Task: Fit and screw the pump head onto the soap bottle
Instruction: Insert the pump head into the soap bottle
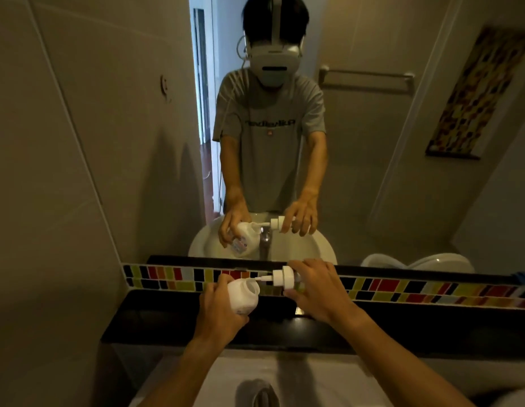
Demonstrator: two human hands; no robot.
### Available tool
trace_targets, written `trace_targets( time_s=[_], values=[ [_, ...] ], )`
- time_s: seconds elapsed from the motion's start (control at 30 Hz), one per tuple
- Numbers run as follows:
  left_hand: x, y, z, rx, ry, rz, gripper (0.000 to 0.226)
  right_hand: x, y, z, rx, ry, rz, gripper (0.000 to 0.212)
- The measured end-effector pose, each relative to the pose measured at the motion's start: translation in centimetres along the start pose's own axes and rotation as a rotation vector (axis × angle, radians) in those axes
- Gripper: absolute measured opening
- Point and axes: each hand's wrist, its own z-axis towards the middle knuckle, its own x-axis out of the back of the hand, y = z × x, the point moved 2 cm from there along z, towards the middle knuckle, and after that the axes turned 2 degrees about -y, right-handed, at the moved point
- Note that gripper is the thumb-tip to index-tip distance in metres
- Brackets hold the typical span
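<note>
The grey tap (259, 393) at the bottom edge sits nearest, standing over the white basin (226, 374), with both forearms reaching past it above the dark surface (155, 321). The left hand (218, 311) holds the one soap bottle (244, 296) tipped toward the right, its open mouth facing the other hand; the fingers wrap round the body and pinch it firmly. The right hand (317, 289) holds the single pump head (284, 278) sideways, fingers closed around its top end, the wide screw collar and thin dip tube pointing left at the bottle.

The tube's tip lies right at the mouth's rim; whether it is already inside I cannot tell. So the step in hand looks like the fitting stage: threading has not begun, since collar and neck are well apart.

The next move likely calls for feeding the tube straight in along the bottle's axis, seating the collar squarely on the neck, then twisting while the left hand keeps the bottle from turning.

Count: one bottle, one pump head, two hands; the mirror (372, 171) above the coloured tile strip (431, 289) merely repeats them.
</note>
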Motion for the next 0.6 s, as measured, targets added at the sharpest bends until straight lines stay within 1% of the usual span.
trace_targets(
  time_s=[0.17, 0.2, 0.33, 0.4, 0.47, 0.5, 0.53, 0.6],
  values=[
    [2.3, 0.8, -0.7, 0.030, 0.011, -0.016, 0.075, 2.7, -1.2, -1.1, 0.058, 0.017, -0.072, 0.050],
    [2.8, 1.1, -1.0, 0.029, -0.006, -0.020, 0.075, 3.0, -1.7, -1.2, 0.074, 0.023, -0.097, 0.050],
    [4.2, 1.7, -1.3, -0.040, -0.091, -0.046, 0.069, 4.1, -3.7, -1.4, 0.139, 0.059, -0.212, 0.050],
    [5.0, 1.8, -1.6, -0.064, -0.099, -0.064, 0.069, 4.7, -4.5, -1.2, 0.173, 0.087, -0.266, 0.049],
    [6.0, 2.1, -1.5, -0.076, -0.118, -0.030, 0.071, 5.6, -5.1, -1.1, 0.207, 0.089, -0.334, 0.048],
    [6.3, 2.0, -1.2, -0.115, -0.121, 0.012, 0.073, 5.9, -5.3, -1.2, 0.220, 0.072, -0.369, 0.047],
    [6.8, 2.7, -1.7, -0.092, -0.173, 0.065, 0.076, 6.1, -5.6, -1.1, 0.232, 0.054, -0.398, 0.046],
    [6.5, 3.0, -1.9, -0.161, -0.275, 0.131, 0.091, 6.3, -6.8, -1.3, 0.261, -0.001, -0.478, 0.045]
  ],
)
